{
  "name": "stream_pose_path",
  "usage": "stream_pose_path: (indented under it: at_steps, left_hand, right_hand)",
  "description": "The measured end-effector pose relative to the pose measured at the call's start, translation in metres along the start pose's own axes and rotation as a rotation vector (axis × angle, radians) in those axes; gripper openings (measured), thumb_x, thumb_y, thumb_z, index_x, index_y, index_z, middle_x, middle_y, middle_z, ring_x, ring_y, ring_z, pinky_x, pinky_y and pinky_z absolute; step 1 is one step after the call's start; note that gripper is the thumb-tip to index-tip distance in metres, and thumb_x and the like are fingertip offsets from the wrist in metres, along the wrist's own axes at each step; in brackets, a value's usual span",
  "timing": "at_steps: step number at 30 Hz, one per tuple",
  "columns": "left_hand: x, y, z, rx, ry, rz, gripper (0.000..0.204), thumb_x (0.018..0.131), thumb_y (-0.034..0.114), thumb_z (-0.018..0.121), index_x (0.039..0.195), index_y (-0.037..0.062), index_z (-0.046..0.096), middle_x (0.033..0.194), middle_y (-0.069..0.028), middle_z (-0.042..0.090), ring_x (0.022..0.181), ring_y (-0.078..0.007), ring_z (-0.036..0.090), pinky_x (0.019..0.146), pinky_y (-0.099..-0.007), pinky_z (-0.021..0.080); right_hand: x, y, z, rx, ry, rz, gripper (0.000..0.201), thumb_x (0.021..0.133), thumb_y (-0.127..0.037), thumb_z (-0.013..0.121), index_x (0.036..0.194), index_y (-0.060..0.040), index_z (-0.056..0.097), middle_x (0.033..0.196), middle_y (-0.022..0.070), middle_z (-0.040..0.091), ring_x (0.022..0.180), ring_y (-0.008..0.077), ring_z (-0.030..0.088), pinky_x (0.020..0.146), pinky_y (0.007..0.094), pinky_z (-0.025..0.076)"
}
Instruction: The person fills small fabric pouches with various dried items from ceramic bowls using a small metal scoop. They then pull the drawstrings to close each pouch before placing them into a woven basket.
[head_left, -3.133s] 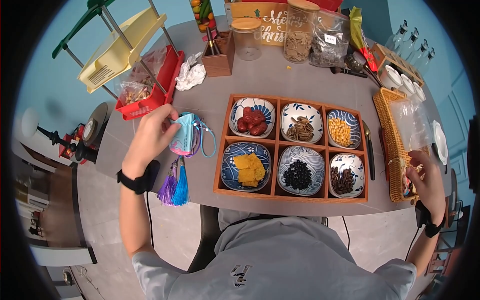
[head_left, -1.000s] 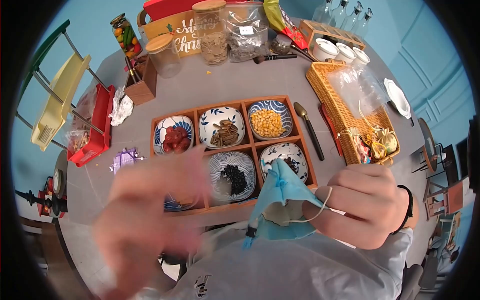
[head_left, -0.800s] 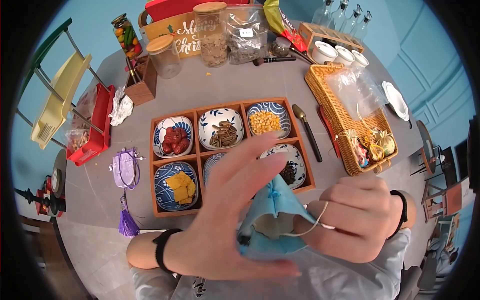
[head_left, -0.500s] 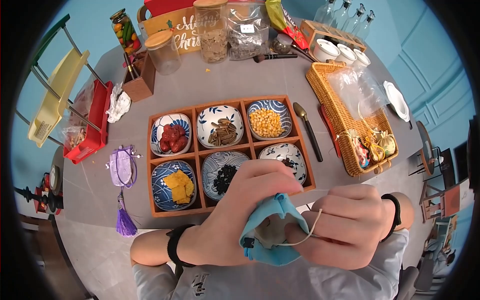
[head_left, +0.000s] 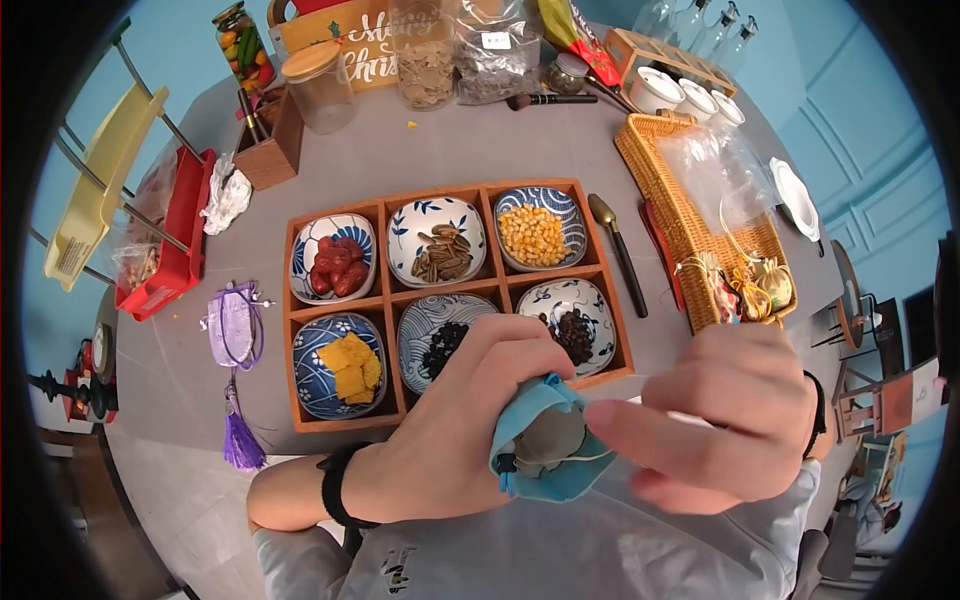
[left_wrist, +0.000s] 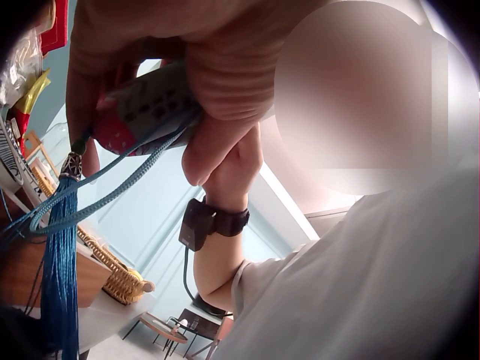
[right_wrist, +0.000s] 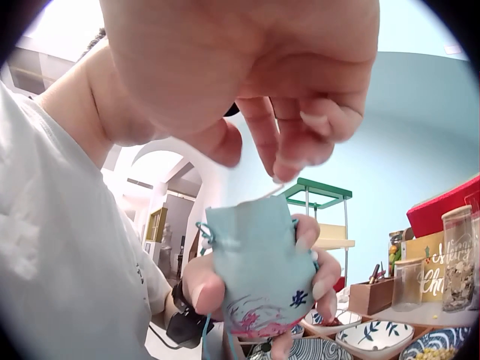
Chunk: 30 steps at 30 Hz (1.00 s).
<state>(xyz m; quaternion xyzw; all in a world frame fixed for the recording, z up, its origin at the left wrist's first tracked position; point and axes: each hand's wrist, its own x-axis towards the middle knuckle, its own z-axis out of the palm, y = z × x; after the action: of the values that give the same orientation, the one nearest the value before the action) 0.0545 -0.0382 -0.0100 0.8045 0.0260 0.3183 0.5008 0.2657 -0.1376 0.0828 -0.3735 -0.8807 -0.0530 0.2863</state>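
In the head view my left hand (head_left: 455,430) grips a light blue fabric drawstring pouch (head_left: 550,490) from the side, its mouth spread and facing up. Whitish material (head_left: 550,445) and a pale cord show inside. The right wrist view shows the pouch (right_wrist: 262,262) upright, with pink print and a dark character. My right hand (head_left: 735,420), blurred, hovers beside the mouth with its index fingertip near the rim; in its wrist view the thumb and loosely bent fingers are apart. A blue tassel (left_wrist: 60,262) hangs below the left hand in the left wrist view.
A divided wooden tray (head_left: 390,290) holds several bowls of dried foods. Left of it lies a purple pouch (head_left: 235,325) with a tassel. At right are a spoon (head_left: 620,255) and a wicker basket (head_left: 650,170). Jars, including a lidded one (head_left: 320,95), stand behind.
The left hand, first at the blue pouch left of the tray, later swung across and closed round it. The right hand has eased off the pouch's rim. The head view has turned right.
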Motion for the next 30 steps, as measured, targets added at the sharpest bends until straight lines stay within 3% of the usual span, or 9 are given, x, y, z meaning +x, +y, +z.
stream_pose_path:
  at_steps: [3, 7, 10, 14, 16, 18, 21, 25, 30]
  left_hand:
    - [0.000, 0.002, 0.000, -0.016, -0.001, -0.013, 0.069, 0.073, 0.008, 0.087, 0.130, 0.0077, 0.048, 0.125, -0.0151, 0.051, 0.117, -0.0348, 0.050, 0.096, -0.0414, 0.046]
    - [-0.002, 0.000, 0.001, -0.043, 0.015, -0.022, 0.065, 0.075, 0.007, 0.085, 0.129, 0.0073, 0.049, 0.124, -0.0153, 0.051, 0.116, -0.0350, 0.051, 0.095, -0.0412, 0.047]
    - [-0.008, -0.002, 0.005, -0.059, -0.017, -0.102, 0.071, 0.072, 0.007, 0.088, 0.130, 0.0081, 0.048, 0.126, -0.0142, 0.050, 0.118, -0.0287, 0.051, 0.098, -0.0369, 0.044]
    - [-0.009, -0.003, 0.011, -0.030, -0.034, -0.130, 0.070, 0.073, 0.009, 0.088, 0.130, 0.0077, 0.047, 0.126, -0.0140, 0.049, 0.116, -0.0283, 0.051, 0.097, -0.0367, 0.044]
    - [-0.008, -0.003, 0.011, -0.026, -0.046, -0.130, 0.070, 0.074, 0.009, 0.088, 0.131, 0.0074, 0.046, 0.125, -0.0143, 0.048, 0.115, -0.0277, 0.052, 0.097, -0.0364, 0.044]
    - [-0.007, 0.000, 0.010, -0.047, -0.028, -0.155, 0.065, 0.076, 0.010, 0.085, 0.129, 0.0063, 0.047, 0.122, -0.0163, 0.050, 0.114, -0.0341, 0.052, 0.096, -0.0400, 0.046]
    - [-0.010, -0.004, 0.011, -0.098, 0.014, -0.190, 0.065, 0.077, 0.011, 0.085, 0.129, 0.0059, 0.047, 0.121, -0.0171, 0.050, 0.112, -0.0370, 0.053, 0.095, -0.0418, 0.046]
    - [-0.012, -0.005, 0.010, -0.096, 0.061, -0.228, 0.067, 0.076, 0.012, 0.086, 0.130, 0.0063, 0.046, 0.119, -0.0157, 0.051, 0.112, -0.0349, 0.053, 0.095, -0.0410, 0.045]
    - [-0.007, -0.008, 0.014, -0.118, 0.040, -0.161, 0.071, 0.076, 0.013, 0.088, 0.132, 0.0075, 0.045, 0.122, -0.0141, 0.049, 0.112, -0.0322, 0.053, 0.096, -0.0389, 0.045]
  right_hand:
    - [0.002, 0.000, 0.009, 0.104, 0.056, 0.064, 0.021, 0.087, -0.017, 0.076, 0.099, 0.0007, 0.074, 0.085, 0.0092, 0.069, 0.055, 0.0161, 0.061, 0.045, 0.0279, 0.045]
    - [-0.005, 0.001, 0.002, 0.224, -0.083, 0.079, 0.018, 0.078, -0.008, 0.079, 0.093, 0.0012, 0.076, 0.082, 0.0097, 0.069, 0.055, 0.0174, 0.061, 0.045, 0.0289, 0.047]
    - [0.001, -0.003, 0.001, 0.241, -0.079, 0.083, 0.018, 0.069, -0.005, 0.080, 0.085, 0.0012, 0.076, 0.076, 0.0086, 0.068, 0.056, 0.0170, 0.061, 0.045, 0.0287, 0.047]
    - [0.011, -0.007, 0.004, 0.122, -0.038, -0.010, 0.018, 0.065, -0.010, 0.079, 0.081, -0.0019, 0.076, 0.074, 0.0054, 0.067, 0.063, 0.0166, 0.061, 0.047, 0.0242, 0.043]
    - [0.013, -0.008, 0.005, 0.080, -0.127, -0.039, 0.017, 0.068, -0.013, 0.080, 0.082, -0.0033, 0.076, 0.083, 0.0040, 0.069, 0.073, 0.0168, 0.060, 0.051, 0.0244, 0.043]
    - [0.014, -0.009, 0.011, 0.082, -0.209, -0.040, 0.017, 0.071, -0.015, 0.080, 0.083, -0.0041, 0.076, 0.090, 0.0031, 0.070, 0.080, 0.0172, 0.060, 0.056, 0.0259, 0.043]
    - [0.015, -0.008, 0.006, 0.043, -0.182, -0.023, 0.026, 0.082, -0.032, 0.076, 0.085, -0.0065, 0.077, 0.100, 0.0040, 0.073, 0.091, 0.0216, 0.060, 0.070, 0.0315, 0.042]
    - [0.013, -0.004, -0.005, 0.043, -0.269, 0.032, 0.050, 0.085, -0.057, 0.069, 0.090, -0.0087, 0.078, 0.118, 0.0125, 0.071, 0.115, 0.0332, 0.057, 0.084, 0.0380, 0.039]
    - [0.011, 0.005, 0.001, 0.134, -0.371, 0.063, 0.058, 0.082, -0.062, 0.073, 0.095, -0.0063, 0.078, 0.129, 0.0211, 0.063, 0.124, 0.0398, 0.054, 0.093, 0.0462, 0.040]
